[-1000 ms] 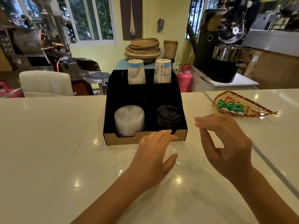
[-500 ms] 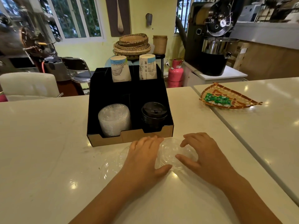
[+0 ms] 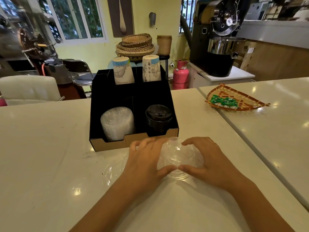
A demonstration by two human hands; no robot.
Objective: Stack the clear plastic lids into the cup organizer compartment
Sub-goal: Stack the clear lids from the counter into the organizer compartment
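Left hand: our left hand [image 3: 147,159] lies just below the middle of the frame, fingers curled over the left rim of a clear lid [image 3: 179,155], thumb against its near edge.
Right hand: our right hand [image 3: 210,160] mirrors it on the lid's right rim; the two thumbs nearly touch at the near edge, so both hands close around the lid together.
Clear lid: it sits on the white counter [image 3: 50,156], just in front of the organizer's right front corner; whether it is lifted off the surface we cannot tell.
Second loose lid: another clear lid [image 3: 113,169] lies flat on the counter, left of our left wrist and partly under it.
Cup organizer: the black organizer [image 3: 107,146] stands at the centre of the frame.
Front left compartment: a stack of clear lids [image 3: 117,123].
Front right compartment: a stack of black lids [image 3: 158,118].
Back compartments: two stacks of paper cups [image 3: 122,71], upside down.
Right of frame: a woven tray [image 3: 240,97] holding green packets [image 3: 223,101].
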